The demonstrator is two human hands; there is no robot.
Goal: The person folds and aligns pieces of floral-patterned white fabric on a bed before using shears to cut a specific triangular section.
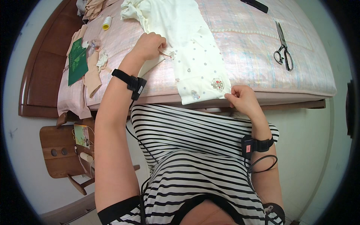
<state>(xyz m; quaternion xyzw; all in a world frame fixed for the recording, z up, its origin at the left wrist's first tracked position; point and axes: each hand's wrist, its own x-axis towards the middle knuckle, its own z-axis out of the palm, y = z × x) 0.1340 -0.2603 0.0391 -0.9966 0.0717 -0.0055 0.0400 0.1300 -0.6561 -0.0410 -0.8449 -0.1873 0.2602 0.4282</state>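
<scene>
A white cloth printed with small bears and dots point(197, 59) lies over the bed, its near end hanging at the mattress edge. My right hand point(242, 98) pinches the near right corner of this cloth between thumb and fingers. At the cloth's left edge is my left hand point(152, 45), fingers curled on the fabric, with a thin reddish strip showing by its fingertips; what the fingertips hold is partly hidden. A folded-back flap of cloth shows under that hand. Metal scissors with black handles point(283, 47) rest on the bedspread to the right.
A thread spool point(107, 23), a dark green card point(78, 62) and beige fabric pieces point(93, 74) lie at the left of the bed point(253, 56). A black oblong object point(255, 5) is at the far right. A wooden chair point(60, 152) stands at the lower left.
</scene>
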